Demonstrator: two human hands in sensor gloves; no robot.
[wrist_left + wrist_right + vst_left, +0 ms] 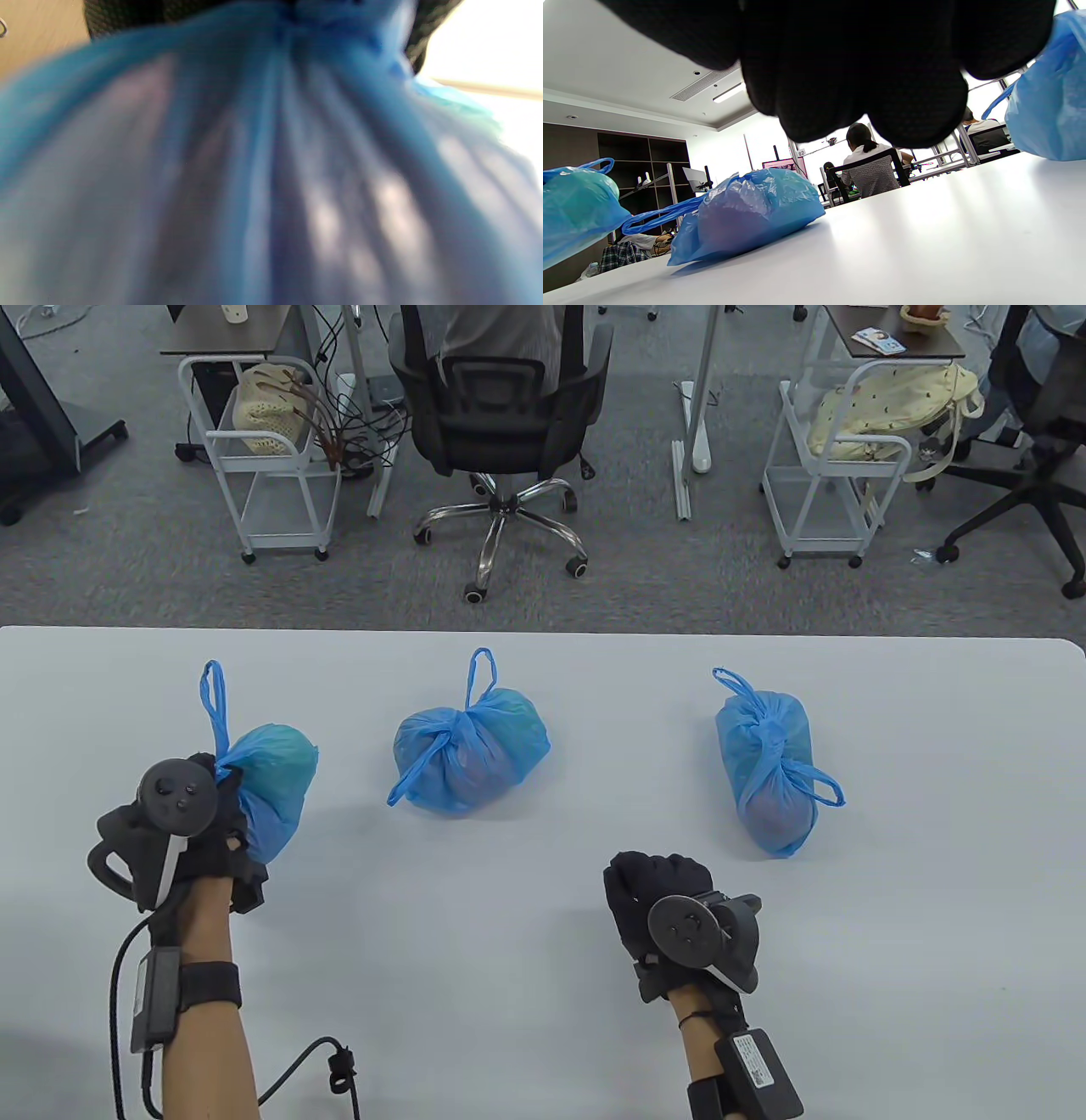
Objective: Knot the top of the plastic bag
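1. Right hand [657, 891]: resting on tabletop [509, 984], fingers curled together, holding nothing.
2. Left hand [182, 823]: fingers clamped on left bag [276, 789] at its gathered neck.
3. Left bag: thin, soft, likely slippery film; best taken by its handle loops.
4. Middle bag [467, 751], right bag [768, 768]: knotted, farther back.

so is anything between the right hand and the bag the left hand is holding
Nothing visible: bare table separates the right hand from the left bag, gripped by the left hand. The middle bag lies farther back.
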